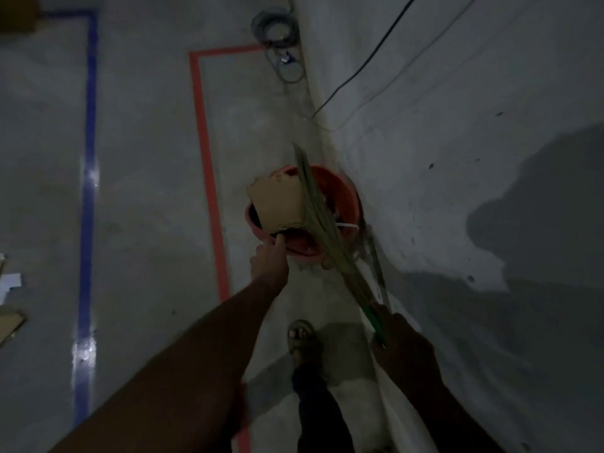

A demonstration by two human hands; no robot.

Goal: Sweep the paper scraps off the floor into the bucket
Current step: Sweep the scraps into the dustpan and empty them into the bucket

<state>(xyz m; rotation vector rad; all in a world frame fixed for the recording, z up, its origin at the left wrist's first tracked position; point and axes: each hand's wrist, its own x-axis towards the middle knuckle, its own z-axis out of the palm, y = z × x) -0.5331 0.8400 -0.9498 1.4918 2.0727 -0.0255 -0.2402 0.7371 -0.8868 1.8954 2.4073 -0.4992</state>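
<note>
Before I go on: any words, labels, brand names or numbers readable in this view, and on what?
None can be read.
Cardboard piece over the red bucket: plain brown face, no print visible.
Red bucket: no label shows.
Broom: no marking shows.
Blue floor tape and red floor tape: plain lines, no lettering.
The picture is dark and blurred, so any small print would be lost.

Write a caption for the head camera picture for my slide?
Left hand tips a cardboard piece over the red bucket while the right hand holds a broom.
</note>
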